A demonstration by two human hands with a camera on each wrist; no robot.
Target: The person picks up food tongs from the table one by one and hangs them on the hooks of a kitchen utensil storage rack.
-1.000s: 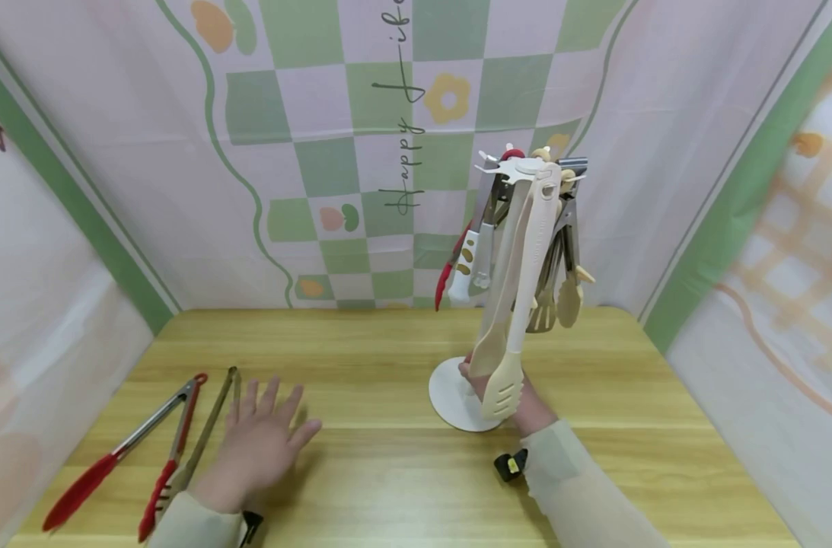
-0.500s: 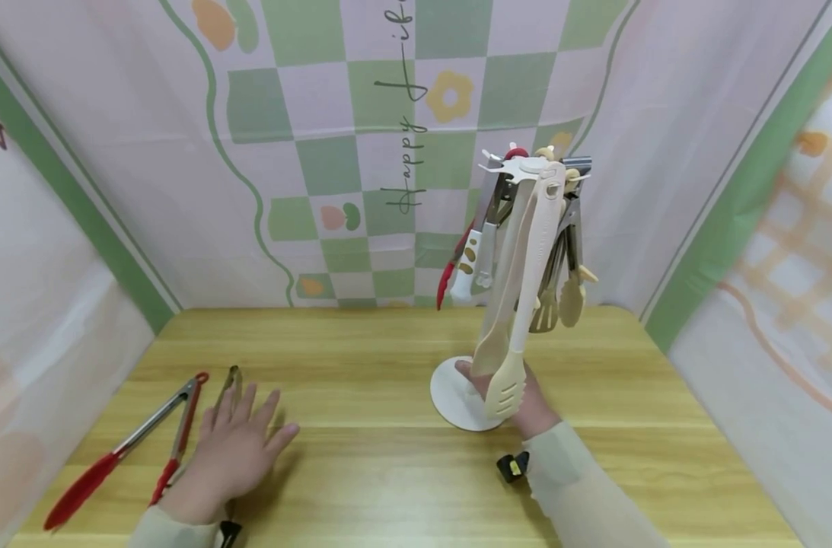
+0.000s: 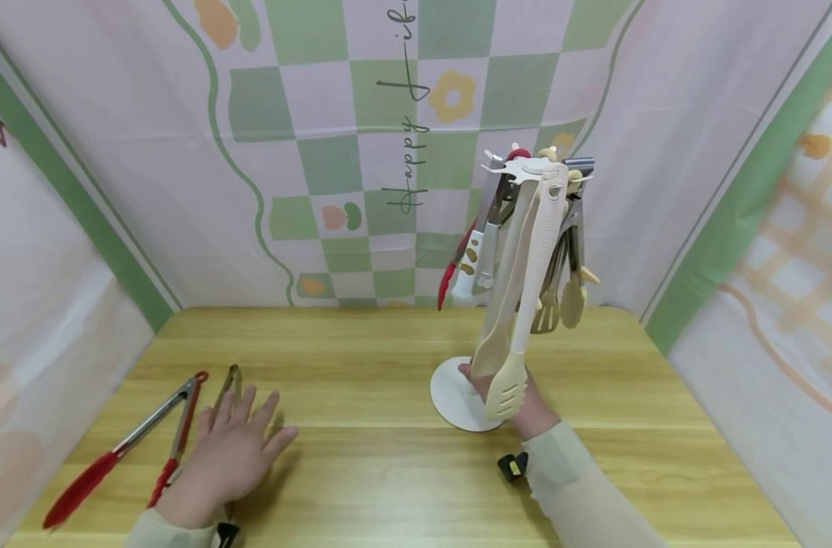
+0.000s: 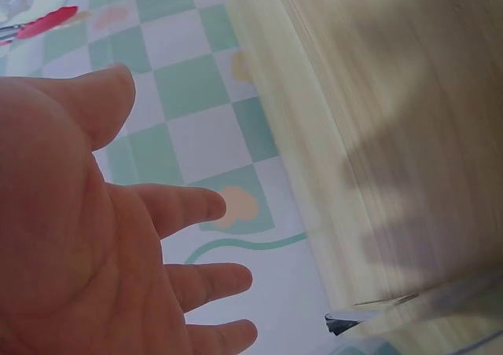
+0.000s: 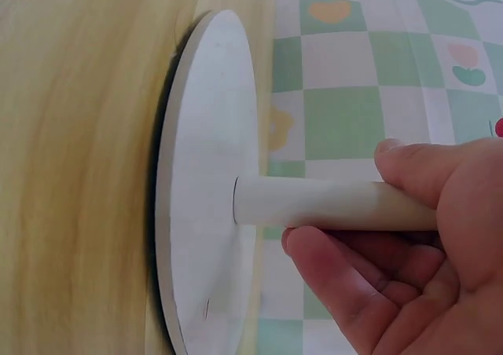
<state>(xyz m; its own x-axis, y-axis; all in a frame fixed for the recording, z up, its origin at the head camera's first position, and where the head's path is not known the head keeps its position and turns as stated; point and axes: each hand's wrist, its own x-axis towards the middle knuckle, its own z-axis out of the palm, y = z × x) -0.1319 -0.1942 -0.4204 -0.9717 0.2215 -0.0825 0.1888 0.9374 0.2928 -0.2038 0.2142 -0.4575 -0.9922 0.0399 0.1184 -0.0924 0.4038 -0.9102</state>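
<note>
My right hand [image 3: 533, 411] grips the lower pole [image 5: 314, 202] of a white utensil stand just above its round base [image 3: 450, 396]. In the right wrist view, thumb and fingers lie around the pole. Cream tongs [image 3: 540, 259] hang at the front of the stand, hiding part of that hand in the head view. My left hand [image 3: 227, 464] is spread above the table with nothing in it, covering part of the dark metal tongs [image 3: 227, 388]. Red-tipped tongs [image 3: 148, 422] lie spread just left of it. Whether the left hand touches the dark tongs, I cannot tell.
Several utensils hang around the stand, among them a slotted turner [image 3: 546, 312], a small beige-ended utensil [image 3: 573, 304] and a red-tipped one [image 3: 446, 285]. The wooden table [image 3: 361, 365] ends at a checked cloth backdrop [image 3: 320, 164]. Cloth also hangs on both sides.
My left hand has moved a little left and toward me, over the dark tongs, then stayed nearly still. The right hand keeps its hold on the pole.
</note>
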